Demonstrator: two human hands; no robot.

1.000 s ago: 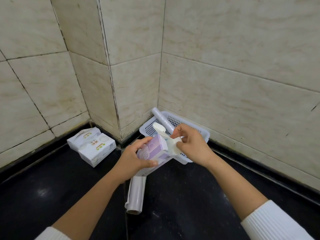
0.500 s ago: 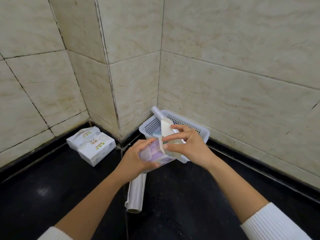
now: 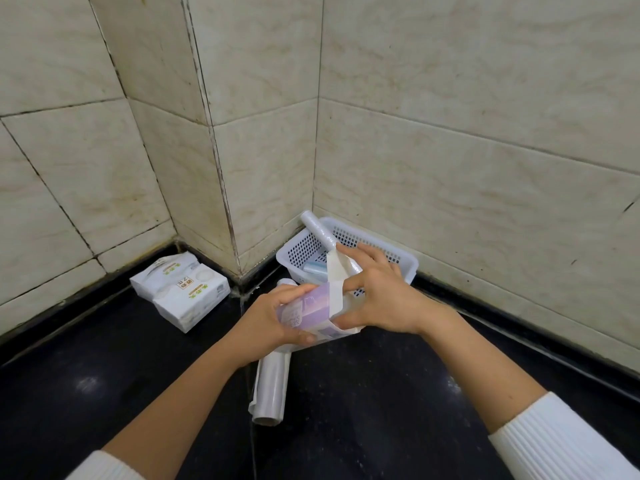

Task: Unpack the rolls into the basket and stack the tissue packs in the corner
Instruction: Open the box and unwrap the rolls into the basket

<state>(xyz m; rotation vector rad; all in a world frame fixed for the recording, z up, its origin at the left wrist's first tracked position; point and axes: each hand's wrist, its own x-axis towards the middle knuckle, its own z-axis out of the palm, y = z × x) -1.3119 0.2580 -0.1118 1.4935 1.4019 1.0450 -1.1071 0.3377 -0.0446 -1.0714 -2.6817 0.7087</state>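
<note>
Peeled the white flap (image 3: pixel 335 271) higher than a second before, right hand (image 3: pixel 384 299) pinching it between thumb and forefinger. Gripped the purple roll package (image 3: pixel 308 313) in the left hand (image 3: pixel 273 320), just over the white basket (image 3: pixel 398 252). Looked light, soft, slick-wrapped, probably thin film; best held around the middle.

white perforated basket (image 3: pixel 403 259), lilac-and-white box (image 3: pixel 313 311), black glossy floor (image 3: pixel 363 410), cream veined tiles (image 3: pixel 467 98).
</note>
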